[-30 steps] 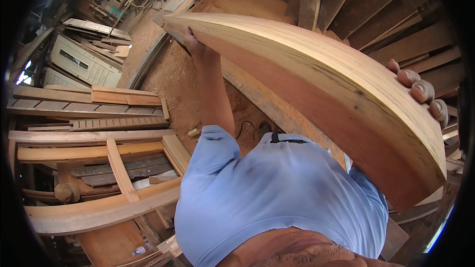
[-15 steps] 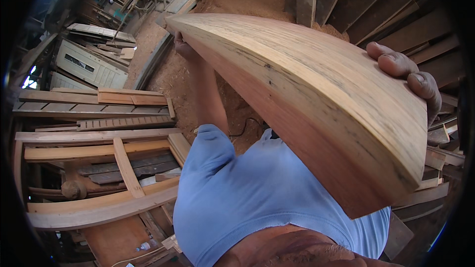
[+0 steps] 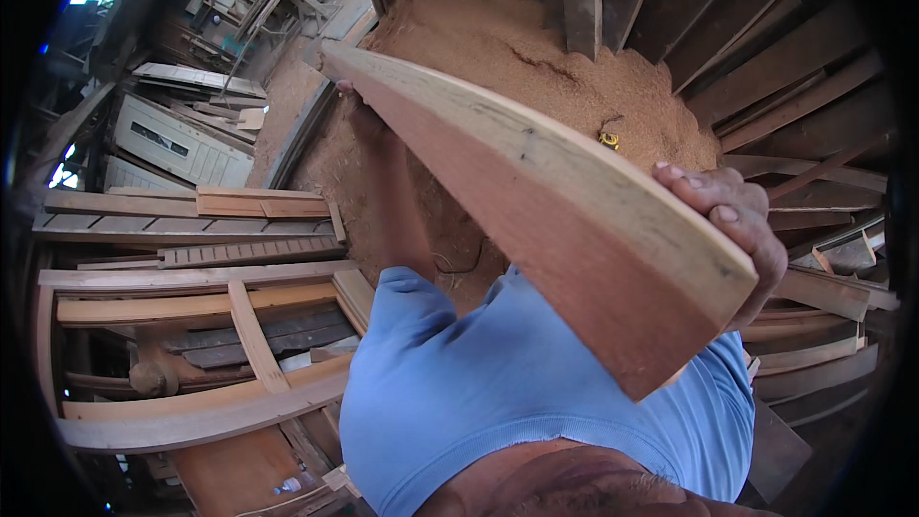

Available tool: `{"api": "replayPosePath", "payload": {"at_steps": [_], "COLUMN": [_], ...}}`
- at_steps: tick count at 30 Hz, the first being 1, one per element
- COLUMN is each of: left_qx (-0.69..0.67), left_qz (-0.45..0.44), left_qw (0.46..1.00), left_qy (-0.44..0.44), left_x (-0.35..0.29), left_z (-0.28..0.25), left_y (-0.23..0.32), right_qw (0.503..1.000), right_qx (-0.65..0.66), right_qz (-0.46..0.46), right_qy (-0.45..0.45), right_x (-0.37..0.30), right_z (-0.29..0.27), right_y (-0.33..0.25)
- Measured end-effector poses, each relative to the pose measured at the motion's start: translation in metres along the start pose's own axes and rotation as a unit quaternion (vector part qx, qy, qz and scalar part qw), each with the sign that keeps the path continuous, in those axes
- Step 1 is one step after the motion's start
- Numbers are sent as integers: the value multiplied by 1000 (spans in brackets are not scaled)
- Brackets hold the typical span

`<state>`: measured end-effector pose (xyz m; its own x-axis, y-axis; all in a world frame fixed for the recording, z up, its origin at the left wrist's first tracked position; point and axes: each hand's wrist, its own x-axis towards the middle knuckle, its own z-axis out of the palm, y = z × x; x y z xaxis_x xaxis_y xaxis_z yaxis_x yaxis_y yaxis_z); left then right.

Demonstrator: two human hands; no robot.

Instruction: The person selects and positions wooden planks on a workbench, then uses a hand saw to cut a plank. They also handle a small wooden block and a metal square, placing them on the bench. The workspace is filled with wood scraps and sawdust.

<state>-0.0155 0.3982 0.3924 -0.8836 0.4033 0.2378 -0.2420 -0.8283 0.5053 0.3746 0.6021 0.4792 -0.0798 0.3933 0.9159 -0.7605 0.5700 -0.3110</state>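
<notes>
Slantwise, the board (image 3: 555, 201) runs between left fingers (image 3: 346, 87) and right fingers (image 3: 704, 191), both gripping its ends.

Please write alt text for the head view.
A person in a blue shirt holds a thick wooden plank, pale above and reddish below, with both hands, one near each end. Beyond are sawdust and dark boards; at left, a wooden frame.
</notes>
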Motion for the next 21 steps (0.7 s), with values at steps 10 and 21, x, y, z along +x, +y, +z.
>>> {"api": "replayPosePath", "payload": {"at_steps": [10,21], "left_qx": [15,28], "left_qz": [-25,-45], "left_qw": [999,999], "left_qy": [-13,-7], "left_x": [3,-1], "left_z": [3,3], "left_y": [10,8], "right_qw": [999,999], "right_qx": [34,16], "right_qz": [-19,-12], "right_qy": [-12,28], "right_x": [-1,-2], "right_z": [6,14], "right_y": [-9,-11]}}
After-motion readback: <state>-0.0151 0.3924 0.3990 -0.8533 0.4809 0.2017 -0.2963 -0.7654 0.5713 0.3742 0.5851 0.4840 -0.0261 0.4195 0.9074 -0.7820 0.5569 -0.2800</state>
